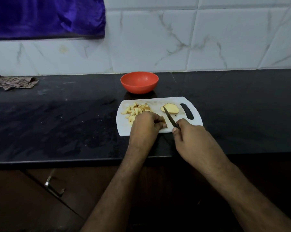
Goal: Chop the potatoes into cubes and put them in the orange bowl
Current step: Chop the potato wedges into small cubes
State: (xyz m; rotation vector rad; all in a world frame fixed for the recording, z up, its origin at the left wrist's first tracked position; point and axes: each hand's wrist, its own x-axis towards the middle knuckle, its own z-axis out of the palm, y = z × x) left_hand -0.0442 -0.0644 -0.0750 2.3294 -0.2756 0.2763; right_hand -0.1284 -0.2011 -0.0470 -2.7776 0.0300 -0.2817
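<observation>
A white cutting board lies on the black counter. Several potato cubes are heaped on its left part, and a potato half lies near the handle slot. My left hand pinches a small potato strip on the board's near side. My right hand grips a black knife, whose blade points up toward the potato half, just right of the strip. The orange bowl stands behind the board; nothing shows inside it.
A crumpled checked cloth lies at the counter's far left. A purple cloth hangs over the tiled wall. The counter's front edge runs below my wrists, with a cabinet handle underneath.
</observation>
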